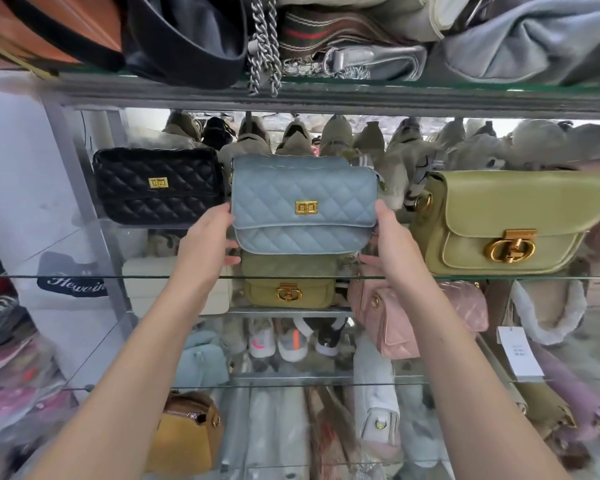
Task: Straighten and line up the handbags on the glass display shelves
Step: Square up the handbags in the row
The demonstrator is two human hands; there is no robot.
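A light blue quilted handbag [303, 202] with a gold clasp stands upright in the middle of a glass shelf [125, 277]. My left hand [207, 239] grips its left end and my right hand [387, 240] grips its right end, thumbs on the front. To its left stands a black quilted handbag [158, 185], upright and facing front. An olive green flap handbag [510, 221] with a large gold buckle stands to the right, slightly tilted. Behind the row, a mirror reflects many shoes.
The shelf above carries a brown bag [42, 29], a black bag [184, 36] with a hanging chain and a grey bag [534, 39]. Below are a small olive bag [288, 289], a pink quilted bag [406, 313], a white bag and a mustard bag [187, 431]. A metal post [80, 188] frames the left side.
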